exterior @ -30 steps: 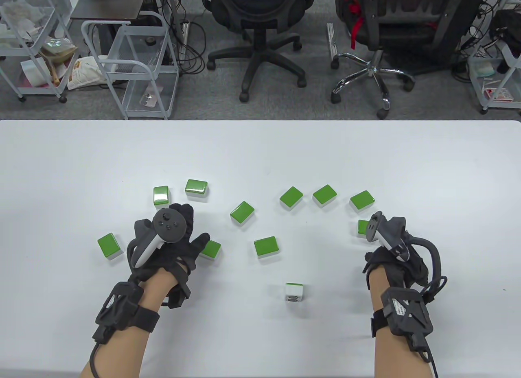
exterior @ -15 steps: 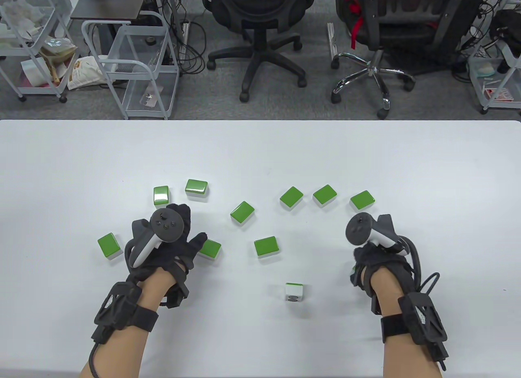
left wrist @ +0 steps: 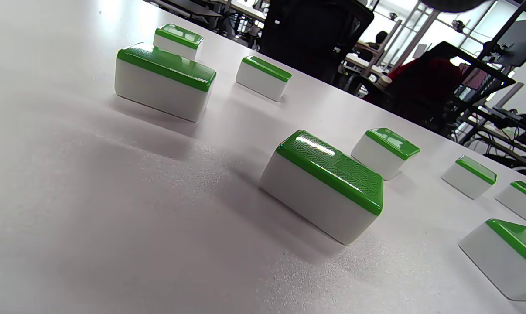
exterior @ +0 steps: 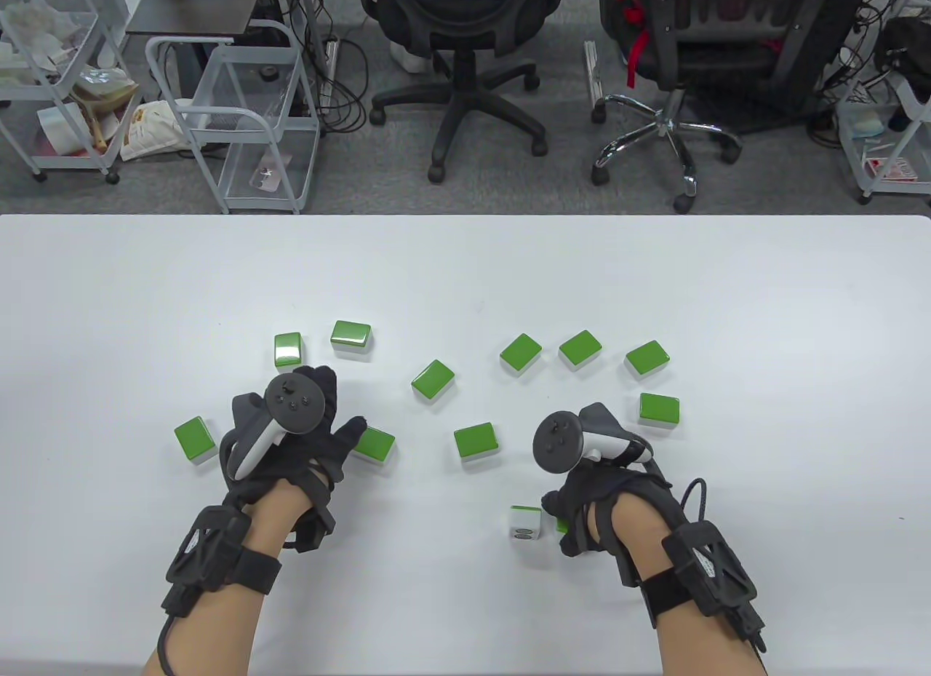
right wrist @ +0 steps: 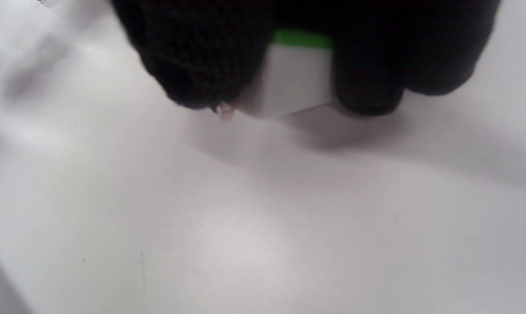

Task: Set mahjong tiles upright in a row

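Mahjong tiles (exterior: 433, 380) lie scattered green-back-up on the tabletop (exterior: 465, 268); one upright tile (exterior: 525, 523) stands near the front as the row's start. My right hand (exterior: 593, 498) pinches a carried tile (right wrist: 295, 78) beside it, fingertips (right wrist: 367, 87) down, presumably for setting alongside. My left hand (exterior: 294, 436) rests released, palm down, touching a flat tile (exterior: 374, 445).

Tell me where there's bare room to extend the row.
Bare table lies left of the standing tile, between it and the left hand. Its right side is crowded: the right hand holds a tile there.
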### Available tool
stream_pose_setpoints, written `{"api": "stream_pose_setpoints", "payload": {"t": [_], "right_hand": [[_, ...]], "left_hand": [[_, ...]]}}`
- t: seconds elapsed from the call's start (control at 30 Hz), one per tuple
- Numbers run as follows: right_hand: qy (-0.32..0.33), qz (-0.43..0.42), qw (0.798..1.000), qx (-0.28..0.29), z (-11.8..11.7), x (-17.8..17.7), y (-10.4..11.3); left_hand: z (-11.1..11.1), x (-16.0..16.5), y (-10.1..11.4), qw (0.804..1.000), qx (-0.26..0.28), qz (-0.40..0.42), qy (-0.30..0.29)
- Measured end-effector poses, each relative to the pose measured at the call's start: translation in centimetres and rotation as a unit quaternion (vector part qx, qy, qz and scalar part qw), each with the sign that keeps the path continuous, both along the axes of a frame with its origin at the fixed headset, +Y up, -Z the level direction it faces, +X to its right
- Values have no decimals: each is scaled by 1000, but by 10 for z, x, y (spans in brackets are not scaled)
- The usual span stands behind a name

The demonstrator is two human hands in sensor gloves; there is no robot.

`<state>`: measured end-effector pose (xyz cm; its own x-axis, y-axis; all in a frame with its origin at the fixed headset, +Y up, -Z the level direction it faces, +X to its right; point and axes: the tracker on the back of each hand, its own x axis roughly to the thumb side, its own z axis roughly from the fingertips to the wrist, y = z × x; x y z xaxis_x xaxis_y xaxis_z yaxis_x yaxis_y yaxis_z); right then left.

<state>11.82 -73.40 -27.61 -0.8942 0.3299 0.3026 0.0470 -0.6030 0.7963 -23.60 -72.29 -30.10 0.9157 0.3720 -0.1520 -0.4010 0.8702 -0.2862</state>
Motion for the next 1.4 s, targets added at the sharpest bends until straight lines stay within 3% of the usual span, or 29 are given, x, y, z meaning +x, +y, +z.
{"api": "stream_pose_setpoints", "payload": {"t": [0.33, 0.67, 0.73, 0.83, 0.9, 0.97, 1.0, 1.17, 1.4], "right_hand": [[-85, -119, 989, -2, -16, 21, -5], [-99, -149, 984, -2, -22, 33, 0], [-126, -189, 973, 40, -27, 46, 17], [-212, -226, 939, 150, -34, 79, 49], [-291, -193, 906, 238, -36, 102, 61], [-376, -107, 857, 337, -34, 123, 63], [-390, -75, 845, 357, -35, 127, 61], [-373, 85, 843, 379, -46, 125, 36], [-348, 200, 851, 339, -74, 113, 10]], "left_hand": [[0, -2, 1, 1000, -1, 2, 4], [0, -7, 4, 1000, 3, 10, 10], [0, -7, 4, 1000, 5, 10, 10], [-1, -10, 7, 1000, 11, 14, 14], [-1, -13, 9, 1000, 16, 17, 20], [-1, -15, 9, 999, 15, 19, 23], [-1, -15, 9, 999, 14, 19, 24], [-1, -13, 7, 1000, 11, 10, 22], [-1, -14, 6, 1000, 7, 7, 23]]}}
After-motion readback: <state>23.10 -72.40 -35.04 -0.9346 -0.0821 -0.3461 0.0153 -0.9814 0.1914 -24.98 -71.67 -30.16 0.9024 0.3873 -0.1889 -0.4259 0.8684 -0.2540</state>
